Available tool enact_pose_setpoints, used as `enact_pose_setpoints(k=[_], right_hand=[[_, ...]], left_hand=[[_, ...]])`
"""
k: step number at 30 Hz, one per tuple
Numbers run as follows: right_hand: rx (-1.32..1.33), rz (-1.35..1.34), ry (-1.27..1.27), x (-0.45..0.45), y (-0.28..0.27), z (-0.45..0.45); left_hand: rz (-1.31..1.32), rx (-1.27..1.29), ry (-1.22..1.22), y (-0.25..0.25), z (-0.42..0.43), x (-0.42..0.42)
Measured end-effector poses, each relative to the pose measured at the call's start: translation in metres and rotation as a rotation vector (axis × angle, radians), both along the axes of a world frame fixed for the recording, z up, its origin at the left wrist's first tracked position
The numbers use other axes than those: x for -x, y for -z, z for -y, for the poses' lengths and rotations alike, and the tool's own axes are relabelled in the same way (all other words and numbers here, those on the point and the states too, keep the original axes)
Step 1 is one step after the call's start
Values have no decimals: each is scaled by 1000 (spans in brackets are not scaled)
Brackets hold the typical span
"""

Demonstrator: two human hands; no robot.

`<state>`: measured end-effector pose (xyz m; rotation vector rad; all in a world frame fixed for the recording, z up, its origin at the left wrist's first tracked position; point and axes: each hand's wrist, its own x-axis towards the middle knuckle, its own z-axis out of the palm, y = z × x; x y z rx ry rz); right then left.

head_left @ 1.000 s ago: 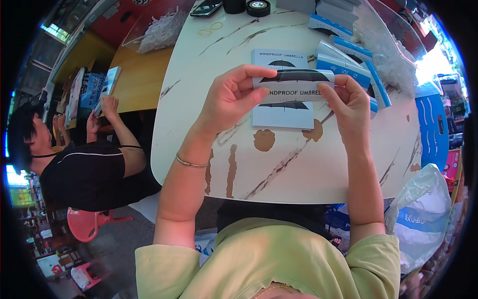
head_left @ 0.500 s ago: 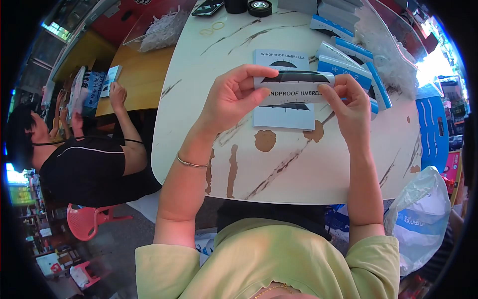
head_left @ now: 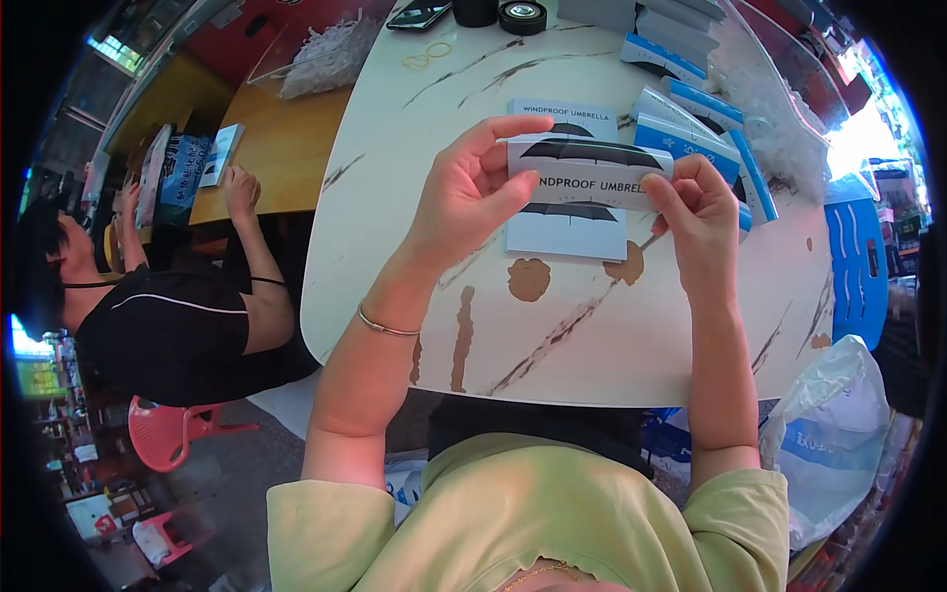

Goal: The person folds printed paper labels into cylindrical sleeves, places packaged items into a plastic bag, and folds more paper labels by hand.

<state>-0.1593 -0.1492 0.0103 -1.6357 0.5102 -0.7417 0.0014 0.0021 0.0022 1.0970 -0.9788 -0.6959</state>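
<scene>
Several folded leaflets [head_left: 688,141] lie beyond the right hand [head_left: 704,222].

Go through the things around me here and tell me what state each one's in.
Printed sheet: held up in both hands, bent, print showing
Left hand: pinching its left end
Right hand: pinching its right end
Paper stack: flat on the table, partly hidden
Blue-and-white wrappers: loosely piled
Phone: lying flat
Rubber bands: loose
Plastic bag: crumpled

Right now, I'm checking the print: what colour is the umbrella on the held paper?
The umbrella is black, seen best in the head view.
</scene>
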Motion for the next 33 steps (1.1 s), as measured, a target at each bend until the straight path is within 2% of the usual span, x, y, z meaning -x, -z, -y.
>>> enact_pose_setpoints(k=[4,10,14,16,20,23,25,28,31,33], right_hand=[[-5,4,-15,0,2,-2],[16,-72,32,-3,-1,-11],[59,32,74,-11,3,-23],[68,43,100,-11,5,-26],[32,61,113,-9,5,-18],[23,33,58,-3,3,-6],[-50,32,16,-1,2,0],[-135,4,-32,1,0,4],[-167,32,26,-1,-4,-2],[-27,32,-38,2,2,5]], left_hand=[[-137,-32,-94,2,5,10],[-154,-14,-170,7,9,20],[-151,52,-197,4,11,33],[-27,-6,-238,2,9,39],[29,14,-240,5,10,37],[-92,41,-151,3,10,25],[-270,-21,-81,-1,8,18],[-299,-88,-24,1,3,9],[-257,-84,-26,-1,2,8],[-182,-32,-78,1,6,13]])
